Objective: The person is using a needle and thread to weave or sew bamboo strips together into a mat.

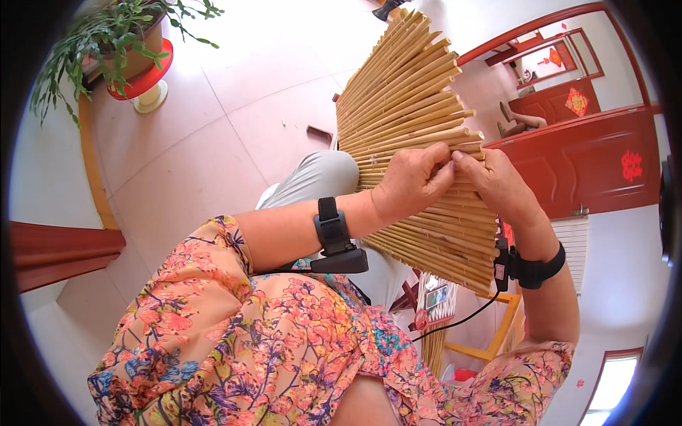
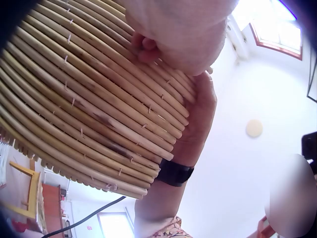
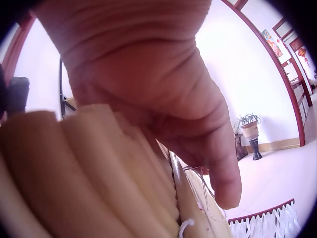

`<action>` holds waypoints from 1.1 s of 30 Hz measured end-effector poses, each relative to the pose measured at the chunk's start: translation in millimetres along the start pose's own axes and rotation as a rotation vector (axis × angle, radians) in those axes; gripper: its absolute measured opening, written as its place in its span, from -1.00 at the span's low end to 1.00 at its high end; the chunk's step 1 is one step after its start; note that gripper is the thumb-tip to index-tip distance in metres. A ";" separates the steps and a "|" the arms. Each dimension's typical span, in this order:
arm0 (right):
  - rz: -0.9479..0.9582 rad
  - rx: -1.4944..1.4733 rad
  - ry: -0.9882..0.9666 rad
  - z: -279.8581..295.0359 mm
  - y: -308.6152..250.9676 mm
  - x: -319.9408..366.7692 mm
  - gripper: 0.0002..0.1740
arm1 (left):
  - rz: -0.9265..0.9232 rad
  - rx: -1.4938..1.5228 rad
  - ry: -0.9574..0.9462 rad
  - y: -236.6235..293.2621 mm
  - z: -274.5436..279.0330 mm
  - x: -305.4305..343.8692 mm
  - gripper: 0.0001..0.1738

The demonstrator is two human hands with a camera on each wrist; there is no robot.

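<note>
A mat of slim tan reeds [image 1: 419,234], bound with short stitches, stands tilted over the person's grey-trousered legs. On its near face, close to the uneven reed ends, the left hand [image 1: 415,181] has its fingers curled and thumb and forefinger pinched together; I cannot tell what is between them. The right hand [image 1: 497,184] grips the mat's end edge, thumb in front, other fingers hidden behind it. Both hands' fingertips nearly meet there. In the right wrist view, loose pale thread [image 3: 200,173] runs beside the right hand's extended digit.
A yellow wooden frame [image 1: 501,330] and a white-strapped seat holding a phone [image 1: 437,298] stand below the mat. A black cable [image 1: 462,319] hangs from the right wrist camera. A potted plant [image 1: 128,46] on a red-topped stand is at upper left; a red door [image 1: 597,163] lies right.
</note>
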State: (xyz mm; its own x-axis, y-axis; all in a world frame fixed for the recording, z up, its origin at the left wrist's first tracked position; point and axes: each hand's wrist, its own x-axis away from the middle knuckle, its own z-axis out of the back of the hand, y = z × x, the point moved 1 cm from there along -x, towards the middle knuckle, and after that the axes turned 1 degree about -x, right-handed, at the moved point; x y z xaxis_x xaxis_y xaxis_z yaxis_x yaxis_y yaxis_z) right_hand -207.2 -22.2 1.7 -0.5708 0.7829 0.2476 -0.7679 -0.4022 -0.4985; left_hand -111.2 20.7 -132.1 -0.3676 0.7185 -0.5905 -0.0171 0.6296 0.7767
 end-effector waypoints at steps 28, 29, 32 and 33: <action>0.064 -0.081 0.070 -5.0 8.5 6.6 -0.62 | 0.064 0.110 0.012 -3.7 -6.4 4.5 -0.82; 0.062 -0.085 0.074 -5.4 8.8 6.7 -0.62 | 0.067 0.111 0.010 -5.1 -6.3 5.4 -0.82; 0.089 -0.086 0.088 -5.9 10.8 5.6 -0.63 | 0.099 0.193 -0.014 -8.0 -5.8 6.2 -0.82; 0.120 -0.087 0.102 -6.4 11.8 5.5 -0.64 | 0.101 0.201 -0.017 -7.8 -4.5 5.9 -0.82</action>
State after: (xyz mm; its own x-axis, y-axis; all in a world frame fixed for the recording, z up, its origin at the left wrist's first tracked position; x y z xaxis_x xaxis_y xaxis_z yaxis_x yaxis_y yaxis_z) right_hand -217.5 -19.5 -8.1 -0.6213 0.7773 0.0988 -0.6652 -0.4566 -0.5908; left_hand -117.4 18.7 -140.6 -0.3423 0.7844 -0.5173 0.2055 0.5997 0.7734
